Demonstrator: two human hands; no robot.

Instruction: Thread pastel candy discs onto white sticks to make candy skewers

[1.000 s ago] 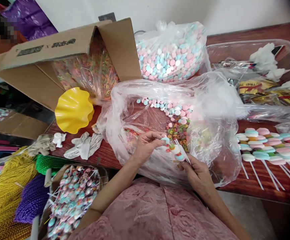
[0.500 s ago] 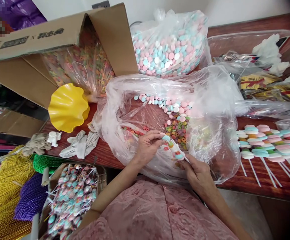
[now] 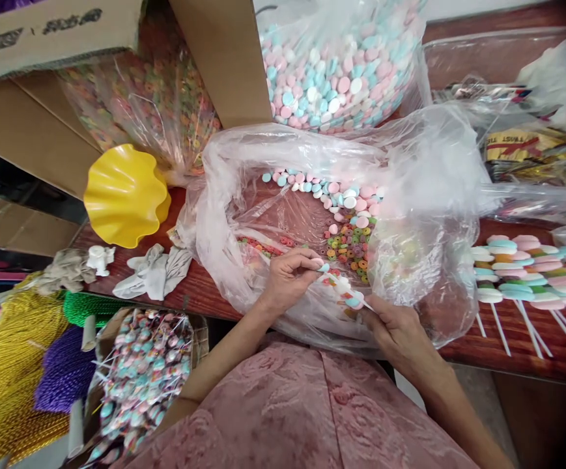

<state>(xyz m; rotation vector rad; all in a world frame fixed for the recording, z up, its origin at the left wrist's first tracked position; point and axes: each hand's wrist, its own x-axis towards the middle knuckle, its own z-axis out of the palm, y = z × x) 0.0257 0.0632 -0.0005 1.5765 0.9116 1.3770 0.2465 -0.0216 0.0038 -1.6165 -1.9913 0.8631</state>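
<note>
My left hand [image 3: 288, 277] pinches a small pale blue candy disc [image 3: 324, 268] between thumb and fingertips, close to the upper end of a candy stick. My right hand [image 3: 400, 326] grips the lower white end of that candy stick [image 3: 353, 301], which is tilted and threaded with white, orange and blue pieces. Whether the disc touches the stick's tip I cannot tell. Beneath both hands spreads a clear plastic bag [image 3: 243, 140], opened out. Inside it lie pink, white and blue candy discs [image 3: 334, 189] and colourful ring candies [image 3: 348, 251].
Finished candy sticks [image 3: 522, 270] lie in rows at the right. A full bag of discs [image 3: 331, 78] and a cardboard box [image 3: 228, 65] stand behind. To the left are a yellow wavy bowl [image 3: 126, 195], crumpled gloves [image 3: 158, 270] and a lower box of wrapped candy sticks [image 3: 143, 378].
The camera view has shifted a little closer. The pale blue disc in my left hand is now tilted at the stick's upper end. My right hand keeps its grip on the stick.
</note>
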